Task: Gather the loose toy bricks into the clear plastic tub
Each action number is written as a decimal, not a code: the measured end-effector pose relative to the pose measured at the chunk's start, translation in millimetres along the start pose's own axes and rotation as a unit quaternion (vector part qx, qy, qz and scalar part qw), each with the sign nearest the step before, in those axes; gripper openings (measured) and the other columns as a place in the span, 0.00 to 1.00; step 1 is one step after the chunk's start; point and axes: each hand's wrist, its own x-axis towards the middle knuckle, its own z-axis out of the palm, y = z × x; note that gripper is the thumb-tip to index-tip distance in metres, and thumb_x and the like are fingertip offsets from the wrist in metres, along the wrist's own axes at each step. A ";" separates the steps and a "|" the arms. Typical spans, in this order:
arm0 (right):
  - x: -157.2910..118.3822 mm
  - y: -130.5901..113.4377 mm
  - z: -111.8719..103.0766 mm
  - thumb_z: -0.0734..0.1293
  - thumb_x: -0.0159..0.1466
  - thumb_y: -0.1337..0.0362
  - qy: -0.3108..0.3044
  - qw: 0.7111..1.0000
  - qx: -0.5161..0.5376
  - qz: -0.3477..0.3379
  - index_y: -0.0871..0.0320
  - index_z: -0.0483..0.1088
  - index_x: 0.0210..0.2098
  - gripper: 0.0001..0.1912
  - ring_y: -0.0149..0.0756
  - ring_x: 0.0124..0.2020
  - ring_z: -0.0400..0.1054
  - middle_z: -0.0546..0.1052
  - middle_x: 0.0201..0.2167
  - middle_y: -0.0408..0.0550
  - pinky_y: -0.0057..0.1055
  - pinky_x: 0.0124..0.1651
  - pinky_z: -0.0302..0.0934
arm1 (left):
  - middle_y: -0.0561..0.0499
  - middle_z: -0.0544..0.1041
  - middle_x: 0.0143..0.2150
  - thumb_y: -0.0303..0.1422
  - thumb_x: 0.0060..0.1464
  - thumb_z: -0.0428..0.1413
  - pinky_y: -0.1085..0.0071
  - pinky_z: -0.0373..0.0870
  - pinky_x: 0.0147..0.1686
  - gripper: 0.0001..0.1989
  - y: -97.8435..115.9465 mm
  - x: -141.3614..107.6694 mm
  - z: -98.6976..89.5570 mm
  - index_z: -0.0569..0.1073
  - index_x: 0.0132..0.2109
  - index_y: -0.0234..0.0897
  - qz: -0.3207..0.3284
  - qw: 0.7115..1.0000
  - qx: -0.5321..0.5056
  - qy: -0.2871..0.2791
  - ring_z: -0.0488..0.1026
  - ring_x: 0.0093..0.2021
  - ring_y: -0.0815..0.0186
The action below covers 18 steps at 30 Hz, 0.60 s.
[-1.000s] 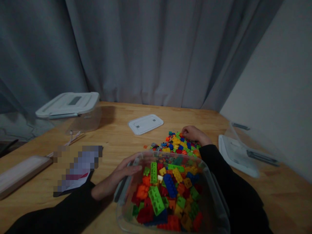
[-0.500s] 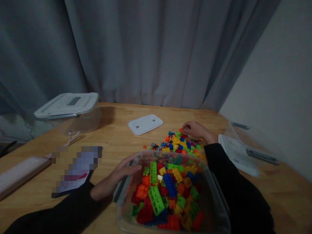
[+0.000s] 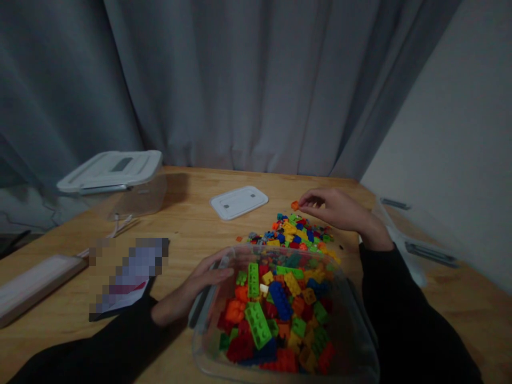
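Note:
A clear plastic box (image 3: 362, 341) full of large coloured bricks stands at the near edge. My left hand (image 3: 206, 274) grips its left rim, thumb over the top and fingers behind the wall. Beyond the box lies a pile of small coloured bricks (image 3: 296, 229). Above the far edge of this pile, my right hand (image 3: 324, 205) pinches a small orange brick (image 3: 295, 205) between thumb and fingertips. A lone orange piece (image 3: 239, 239) lies left of the pile.
A white lid (image 3: 239, 202) lies behind the pile. A lidded clear box (image 3: 140, 194) stands at the back left. A tablet-like device (image 3: 132, 280), partly pixelated, and a long white block (image 3: 36, 285) lie left. Another clear box (image 3: 420, 234) stands right.
My right hand has lifted up from the pile with the orange brick, and its forearm has swung right. My left hand stays on the box rim.

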 end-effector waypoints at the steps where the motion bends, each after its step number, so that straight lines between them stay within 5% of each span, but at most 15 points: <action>1: -1.5 -8.5 -1.9 0.68 0.67 0.62 0.000 1.000 0.005 -0.005 0.56 0.79 0.44 0.09 0.36 0.42 0.76 0.83 0.42 0.47 0.30 0.44 0.67 | 0.47 0.75 0.66 0.32 0.60 0.59 0.51 0.61 0.67 0.20 1.6 -0.2 1.4 0.78 0.59 0.46 0.000 1.000 0.003 0.001 0.68 0.68 0.47; 7: -6.0 -40.5 -0.9 0.68 0.68 0.61 -0.034 0.996 0.050 -0.066 0.56 0.78 0.44 0.09 0.33 0.41 0.76 0.83 0.41 0.46 0.29 0.45 0.67 | 0.48 0.78 0.63 0.34 0.58 0.61 0.50 0.61 0.67 0.19 9.2 -0.5 9.5 0.79 0.57 0.46 0.007 1.000 0.010 0.006 0.69 0.66 0.46; 18: -4.3 -60.1 10.7 0.69 0.67 0.65 -0.145 0.980 0.059 -0.122 0.57 0.79 0.44 0.08 0.34 0.41 0.76 0.83 0.41 0.47 0.29 0.44 0.65 | 0.43 0.75 0.65 0.32 0.61 0.58 0.49 0.57 0.68 0.21 -0.7 2.9 1.7 0.76 0.61 0.42 0.018 1.000 0.000 -0.023 0.70 0.65 0.48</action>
